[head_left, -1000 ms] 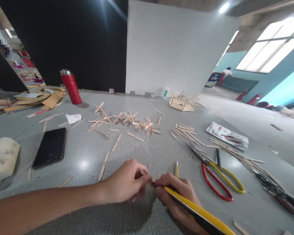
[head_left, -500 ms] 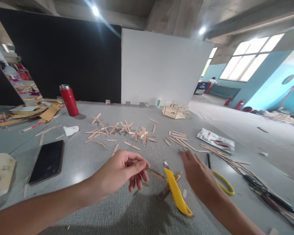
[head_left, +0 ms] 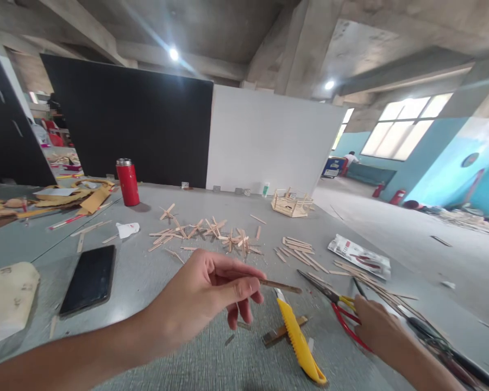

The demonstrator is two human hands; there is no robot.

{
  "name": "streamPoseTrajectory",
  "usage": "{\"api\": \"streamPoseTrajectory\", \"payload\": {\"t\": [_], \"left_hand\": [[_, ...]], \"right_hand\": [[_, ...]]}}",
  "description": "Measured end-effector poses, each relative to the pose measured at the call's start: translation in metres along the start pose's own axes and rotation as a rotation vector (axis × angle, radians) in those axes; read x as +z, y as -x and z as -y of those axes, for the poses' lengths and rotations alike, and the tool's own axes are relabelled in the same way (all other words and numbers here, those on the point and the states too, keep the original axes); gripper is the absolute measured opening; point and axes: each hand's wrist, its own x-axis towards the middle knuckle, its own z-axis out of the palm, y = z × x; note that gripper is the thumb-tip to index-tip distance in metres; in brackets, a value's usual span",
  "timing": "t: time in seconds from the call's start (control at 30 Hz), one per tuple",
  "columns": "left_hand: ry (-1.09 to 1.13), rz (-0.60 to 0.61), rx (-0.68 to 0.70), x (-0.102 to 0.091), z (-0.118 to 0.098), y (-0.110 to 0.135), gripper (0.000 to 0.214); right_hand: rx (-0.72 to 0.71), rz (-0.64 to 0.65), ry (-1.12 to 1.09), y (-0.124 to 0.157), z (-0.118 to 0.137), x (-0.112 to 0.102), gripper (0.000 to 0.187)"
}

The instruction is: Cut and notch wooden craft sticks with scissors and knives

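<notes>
My left hand [head_left: 224, 293] pinches a thin wooden craft stick [head_left: 283, 285] between thumb and fingers, its free end pointing right. At the lower right, my right hand [head_left: 377, 326] has its fingers closed at the handles of a pair of scissors [head_left: 342, 312] with red and yellow grips. The scissor blades point up and left, close to the table. Between my hands lies a yellow utility knife [head_left: 297, 342], its blade end away from me. It rests across a short wooden piece with a metal end [head_left: 277, 334].
Loose and crossed craft sticks [head_left: 212, 228] are scattered mid-table. A small stick-built frame [head_left: 292, 205] and red flask [head_left: 127, 183] stand behind. A phone [head_left: 88, 279] lies left. Pliers [head_left: 436, 336], more sticks and a white packet [head_left: 361, 255] lie right.
My right hand has moved right and down onto the scissor handles. My left hand has shifted slightly right and raised the stick off the knife area. The view has tilted up a little.
</notes>
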Motion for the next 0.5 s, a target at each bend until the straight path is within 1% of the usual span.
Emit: {"api": "streamPoseTrajectory", "payload": {"t": [0.1, 0.13, 0.2, 0.27, 0.33, 0.37, 0.4, 0.43, 0.47, 0.5], "left_hand": [[0.041, 0.001, -0.003, -0.001, -0.009, 0.003, 0.015], [0.053, 0.016, 0.004, -0.001, -0.011, 0.004, 0.016], [0.067, 0.041, 0.032, 0.000, -0.014, 0.007, 0.018], [0.074, 0.032, 0.066, 0.002, -0.015, 0.008, 0.021], [0.079, 0.000, 0.095, 0.004, -0.013, 0.008, 0.025], [0.083, -0.027, 0.110, 0.005, -0.012, 0.007, 0.026], [0.089, -0.058, 0.126, 0.006, -0.011, 0.006, 0.027], [0.094, -0.095, 0.143, 0.006, -0.009, 0.005, 0.028], [0.100, -0.133, 0.162, 0.007, -0.007, 0.003, 0.029], [0.104, -0.173, 0.181, 0.008, -0.005, 0.001, 0.030]], "right_hand": [[0.028, 0.076, -0.138, 0.005, 0.016, -0.022, 0.028], [0.028, 0.104, -0.203, 0.010, 0.025, -0.028, 0.030], [-0.008, 0.182, -0.366, 0.021, 0.045, -0.038, 0.050], [-0.070, 0.243, -0.557, 0.033, 0.069, -0.042, 0.058], [-0.106, 0.373, -1.056, 0.042, 0.097, -0.038, 0.060], [-0.102, 0.378, -1.251, 0.046, 0.111, -0.035, 0.057], [-0.123, 0.433, -1.421, 0.050, 0.126, -0.030, 0.061], [-0.129, 0.486, -1.558, 0.055, 0.140, -0.024, 0.067], [-0.128, 0.521, -1.600, 0.062, 0.154, -0.019, 0.073], [-0.120, 0.516, -1.623, 0.071, 0.166, -0.014, 0.072]]}}
